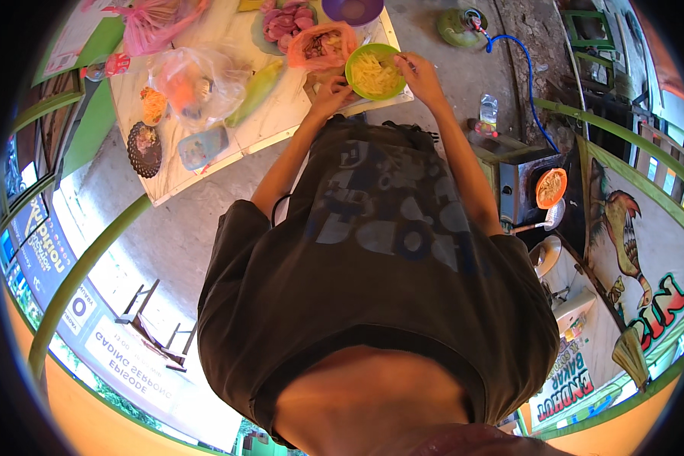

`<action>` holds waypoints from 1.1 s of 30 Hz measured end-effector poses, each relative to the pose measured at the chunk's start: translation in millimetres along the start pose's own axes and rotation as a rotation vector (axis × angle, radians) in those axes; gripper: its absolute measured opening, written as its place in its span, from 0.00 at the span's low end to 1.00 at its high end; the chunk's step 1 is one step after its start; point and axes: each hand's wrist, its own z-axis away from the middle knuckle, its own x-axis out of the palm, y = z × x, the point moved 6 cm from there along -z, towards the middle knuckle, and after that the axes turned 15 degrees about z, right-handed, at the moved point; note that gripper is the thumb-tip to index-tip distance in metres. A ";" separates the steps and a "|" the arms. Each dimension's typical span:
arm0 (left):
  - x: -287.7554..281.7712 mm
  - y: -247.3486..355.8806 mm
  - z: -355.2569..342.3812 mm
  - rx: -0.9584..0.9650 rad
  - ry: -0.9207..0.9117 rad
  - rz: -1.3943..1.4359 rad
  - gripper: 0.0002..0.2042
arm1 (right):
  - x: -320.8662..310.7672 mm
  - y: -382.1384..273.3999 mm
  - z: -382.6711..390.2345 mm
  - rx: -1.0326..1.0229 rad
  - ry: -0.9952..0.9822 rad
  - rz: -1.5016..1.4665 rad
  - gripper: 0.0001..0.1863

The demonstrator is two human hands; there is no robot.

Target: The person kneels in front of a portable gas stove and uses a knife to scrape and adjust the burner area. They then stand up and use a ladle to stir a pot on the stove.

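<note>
A lime-green bowl point(375, 96) filled with pale yellow shredded strips point(375, 72) is at the near right corner of the table. My right hand point(420, 77) pinches the bowl's right rim. My left hand point(330, 98) is by the bowl's lower left side, its fingers curled together over a brown board point(314, 85); what they hold, if anything, is too small to make out. Just behind the bowl lies an open orange plastic bag point(308, 47) with small reddish-brown pieces inside. Beyond it sits a heap of peeled shallots point(287, 23), with a purple bowl point(355, 9) beside them.
The white table point(270, 129) also bears a clear bag point(197, 83), a long green vegetable point(256, 93), a pink bag point(153, 23), a plastic container point(203, 146) and a dark woven dish point(144, 150). At right are a green gas cylinder point(456, 29), a blue hose point(530, 68) and an orange bowl point(550, 188).
</note>
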 end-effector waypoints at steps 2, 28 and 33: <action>-6.2 -2.4 0.8 0.027 -0.004 -0.038 0.21 | -26.2 -40.4 7.0 -0.045 0.091 0.017 0.13; -2.2 -14.4 0.2 0.087 -0.046 -0.017 0.23 | 19.5 -51.6 1.8 -0.183 0.108 0.001 0.11; -7.8 -19.1 6.6 0.054 -0.018 0.002 0.24 | -27.1 -106.6 23.0 -0.217 0.164 0.008 0.10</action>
